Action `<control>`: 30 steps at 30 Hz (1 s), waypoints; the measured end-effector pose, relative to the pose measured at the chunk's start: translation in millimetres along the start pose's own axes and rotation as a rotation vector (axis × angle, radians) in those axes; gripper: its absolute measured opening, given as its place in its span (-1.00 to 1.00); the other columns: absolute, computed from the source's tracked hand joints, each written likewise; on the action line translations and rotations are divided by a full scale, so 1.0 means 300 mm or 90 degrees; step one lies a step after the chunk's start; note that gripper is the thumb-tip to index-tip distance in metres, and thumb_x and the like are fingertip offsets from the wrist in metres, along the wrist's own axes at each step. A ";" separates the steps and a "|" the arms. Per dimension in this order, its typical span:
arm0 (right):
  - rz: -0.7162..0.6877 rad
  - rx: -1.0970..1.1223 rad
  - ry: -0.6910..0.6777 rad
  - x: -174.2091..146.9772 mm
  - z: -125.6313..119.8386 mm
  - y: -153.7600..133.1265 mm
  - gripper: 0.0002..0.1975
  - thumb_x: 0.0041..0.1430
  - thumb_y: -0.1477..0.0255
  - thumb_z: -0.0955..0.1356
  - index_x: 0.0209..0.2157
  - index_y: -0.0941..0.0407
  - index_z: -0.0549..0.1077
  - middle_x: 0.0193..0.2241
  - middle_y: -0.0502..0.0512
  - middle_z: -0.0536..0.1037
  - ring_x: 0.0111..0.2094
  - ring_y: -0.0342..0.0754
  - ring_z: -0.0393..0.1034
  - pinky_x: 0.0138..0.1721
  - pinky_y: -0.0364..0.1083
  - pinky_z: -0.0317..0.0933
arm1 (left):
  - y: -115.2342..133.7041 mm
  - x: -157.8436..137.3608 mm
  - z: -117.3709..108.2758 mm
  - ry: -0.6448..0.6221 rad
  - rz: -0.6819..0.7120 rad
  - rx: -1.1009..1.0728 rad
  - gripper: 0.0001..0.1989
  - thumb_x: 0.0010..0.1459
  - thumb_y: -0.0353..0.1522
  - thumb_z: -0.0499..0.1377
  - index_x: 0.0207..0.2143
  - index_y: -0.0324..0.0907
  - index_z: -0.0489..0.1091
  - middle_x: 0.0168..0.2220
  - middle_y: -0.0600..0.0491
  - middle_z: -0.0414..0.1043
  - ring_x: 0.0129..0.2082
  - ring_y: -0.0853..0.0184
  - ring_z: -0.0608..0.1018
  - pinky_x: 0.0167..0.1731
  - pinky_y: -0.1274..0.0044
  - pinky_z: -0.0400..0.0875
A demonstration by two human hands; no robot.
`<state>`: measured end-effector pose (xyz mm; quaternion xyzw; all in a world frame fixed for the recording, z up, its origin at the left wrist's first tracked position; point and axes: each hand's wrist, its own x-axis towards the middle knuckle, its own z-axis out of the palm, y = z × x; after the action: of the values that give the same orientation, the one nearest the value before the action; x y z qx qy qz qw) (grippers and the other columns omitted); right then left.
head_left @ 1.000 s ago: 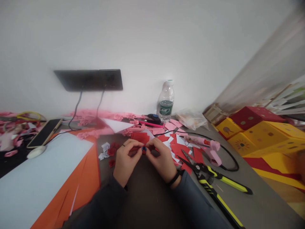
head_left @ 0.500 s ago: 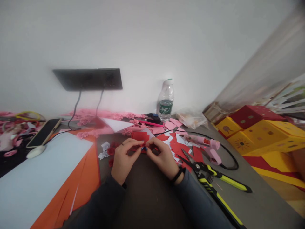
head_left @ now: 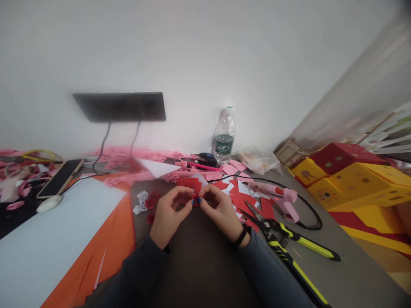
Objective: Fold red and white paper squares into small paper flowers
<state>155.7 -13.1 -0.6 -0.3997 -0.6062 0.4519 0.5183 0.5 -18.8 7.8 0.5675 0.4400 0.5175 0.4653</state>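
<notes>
My left hand (head_left: 169,213) and my right hand (head_left: 221,214) meet above the grey table, thumbs and fingertips pinched close together. Between them is a small piece of red paper (head_left: 195,196), mostly hidden by the fingers. Just behind the fingertips lies a stack of red paper (head_left: 189,183). Red paper flowers (head_left: 152,199) and a crumpled white paper flower (head_left: 141,202) sit left of my left hand. Red and white paper scraps (head_left: 239,199) spread out to the right of my right hand.
Yellow-handled shears (head_left: 268,224) and a pink glue gun (head_left: 272,190) with a black cord lie at right. A water bottle (head_left: 224,137) stands by the wall. White sheets (head_left: 64,226) over orange paper (head_left: 123,231) and a phone (head_left: 60,179) are at left. Yellow boxes (head_left: 359,182) stand far right.
My fingertips have shifted slightly, and the thumbs now point more upward around the red paper. The things on the table stay in place.
</notes>
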 end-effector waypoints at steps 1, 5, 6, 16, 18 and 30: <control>0.002 0.002 0.000 0.000 0.000 0.001 -0.96 0.08 0.47 0.33 -0.39 0.11 0.35 -0.45 -0.01 0.39 -0.42 -0.12 0.33 -0.37 -0.14 0.23 | -0.002 -0.001 0.002 0.008 0.003 0.000 -0.78 -0.01 -0.50 0.22 -0.26 -0.16 0.45 -0.28 0.06 0.52 -0.22 0.35 0.59 -0.11 0.52 0.48; 0.007 -0.016 -0.008 0.000 0.001 -0.002 -0.96 0.06 0.49 0.33 -0.40 0.11 0.34 -0.47 -0.04 0.38 -0.45 -0.14 0.29 -0.40 -0.15 0.19 | -0.002 0.000 0.009 0.045 0.007 -0.018 -0.78 -0.06 -0.52 0.23 -0.30 -0.16 0.40 -0.35 0.12 0.45 -0.29 0.39 0.55 -0.20 0.57 0.46; 0.006 -0.016 -0.011 0.000 0.002 -0.003 -0.96 0.06 0.49 0.33 -0.40 0.11 0.34 -0.47 -0.04 0.38 -0.45 -0.14 0.29 -0.41 -0.16 0.18 | 0.001 0.002 0.010 0.048 0.005 -0.025 -0.79 -0.07 -0.52 0.23 -0.33 -0.17 0.38 -0.37 0.13 0.42 -0.31 0.40 0.53 -0.23 0.58 0.45; -0.031 -0.056 -0.028 -0.003 0.009 -0.007 -0.96 0.08 0.53 0.31 -0.38 0.12 0.36 -0.46 -0.03 0.39 -0.46 -0.15 0.29 -0.42 -0.16 0.19 | 0.006 0.005 0.006 0.035 -0.024 -0.062 -0.80 -0.07 -0.51 0.22 -0.46 -0.17 0.21 -0.46 0.18 0.24 -0.43 0.47 0.36 -0.36 0.65 0.31; -0.030 -0.054 -0.032 -0.003 0.009 -0.006 -0.97 0.09 0.52 0.31 -0.38 0.12 0.37 -0.45 -0.02 0.41 -0.45 -0.15 0.31 -0.41 -0.16 0.21 | 0.006 0.005 0.005 0.031 -0.032 -0.072 -0.79 -0.07 -0.52 0.22 -0.46 -0.17 0.20 -0.47 0.19 0.24 -0.43 0.48 0.35 -0.36 0.66 0.30; -0.072 -0.080 0.019 0.001 0.005 -0.004 -0.92 0.11 0.52 0.34 -0.33 0.11 0.47 -0.38 0.06 0.48 -0.39 -0.10 0.42 -0.39 -0.14 0.33 | -0.006 0.011 -0.001 0.021 -0.056 -0.095 -0.83 -0.02 -0.45 0.30 -0.39 -0.18 0.33 -0.41 0.15 0.38 -0.34 0.42 0.51 -0.28 0.61 0.40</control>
<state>154.3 -13.2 0.7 -0.4033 -0.6473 0.3765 0.5259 0.3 -15.1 6.6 0.5028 0.4326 0.5372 0.5211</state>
